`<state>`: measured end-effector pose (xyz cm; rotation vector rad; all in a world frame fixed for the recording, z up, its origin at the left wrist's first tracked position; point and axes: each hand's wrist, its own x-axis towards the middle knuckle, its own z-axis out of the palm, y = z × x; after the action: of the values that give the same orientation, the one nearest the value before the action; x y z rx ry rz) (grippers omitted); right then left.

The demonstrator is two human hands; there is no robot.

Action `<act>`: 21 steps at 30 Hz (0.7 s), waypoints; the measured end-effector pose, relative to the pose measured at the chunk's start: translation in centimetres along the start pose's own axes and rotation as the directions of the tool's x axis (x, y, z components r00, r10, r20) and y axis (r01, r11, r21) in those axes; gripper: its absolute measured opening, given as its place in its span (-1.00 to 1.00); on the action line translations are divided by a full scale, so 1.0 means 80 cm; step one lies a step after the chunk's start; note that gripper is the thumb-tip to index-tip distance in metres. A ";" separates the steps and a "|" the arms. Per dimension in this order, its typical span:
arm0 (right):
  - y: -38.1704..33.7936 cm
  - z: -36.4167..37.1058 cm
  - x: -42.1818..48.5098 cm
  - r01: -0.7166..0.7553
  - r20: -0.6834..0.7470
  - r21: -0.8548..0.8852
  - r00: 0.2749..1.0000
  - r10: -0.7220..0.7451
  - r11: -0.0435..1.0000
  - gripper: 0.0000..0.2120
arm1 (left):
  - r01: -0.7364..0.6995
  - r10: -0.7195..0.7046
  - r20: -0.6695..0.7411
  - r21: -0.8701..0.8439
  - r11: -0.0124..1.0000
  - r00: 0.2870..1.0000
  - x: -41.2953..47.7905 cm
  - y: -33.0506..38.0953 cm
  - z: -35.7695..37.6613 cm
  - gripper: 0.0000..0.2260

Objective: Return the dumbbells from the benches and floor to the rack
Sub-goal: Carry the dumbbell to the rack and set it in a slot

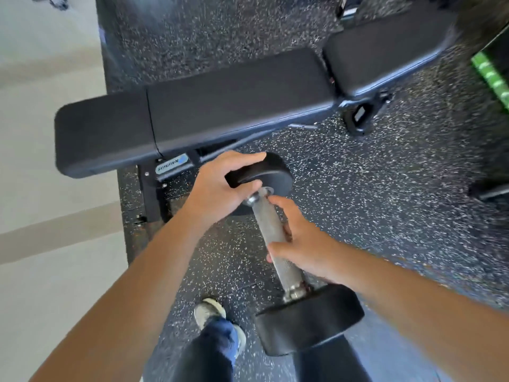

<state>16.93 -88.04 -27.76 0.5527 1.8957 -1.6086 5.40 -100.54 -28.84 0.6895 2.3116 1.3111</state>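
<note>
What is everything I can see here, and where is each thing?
dumbbell: one, black heads and silver handle, held in front of the bench
bench: one, black, two pads, across the upper middle
rubber floor: one, dark with white specks, under the bench
pale floor: one area, beige, left side
green object: one, blurred, right edge; cannot tell what it is
shoe: one, grey, bottom middle
trouser legs: two, dark, bottom
left hand: one, grips the dumbbell's far head
right hand: one, grips the handle
</note>
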 end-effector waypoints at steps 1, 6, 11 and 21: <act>-0.011 -0.007 -0.023 0.012 -0.015 -0.006 1.000 -0.012 1.000 -0.29 | -0.022 0.021 -0.010 -0.023 0.999 1.000 -0.003 0.027 -0.003 -0.57; -0.061 -0.040 -0.134 0.073 -0.093 -0.021 0.993 -0.075 0.997 -0.31 | -0.163 0.154 -0.110 -0.087 0.983 0.982 -0.021 0.149 -0.007 -0.58; -0.094 -0.071 -0.213 0.161 -0.193 -0.008 0.968 -0.160 0.987 -0.35 | -0.281 0.265 -0.149 -0.100 0.955 0.953 -0.023 0.246 0.003 -0.61; -0.093 -0.107 -0.308 0.239 -0.447 0.159 0.883 -0.146 0.958 -0.35 | -0.458 0.465 0.014 -0.146 0.877 0.885 -0.002 0.360 0.052 -0.63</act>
<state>28.98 -79.53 -4.97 0.8963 2.1658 -1.9588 14.26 -85.14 -5.82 1.2672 2.0608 1.6151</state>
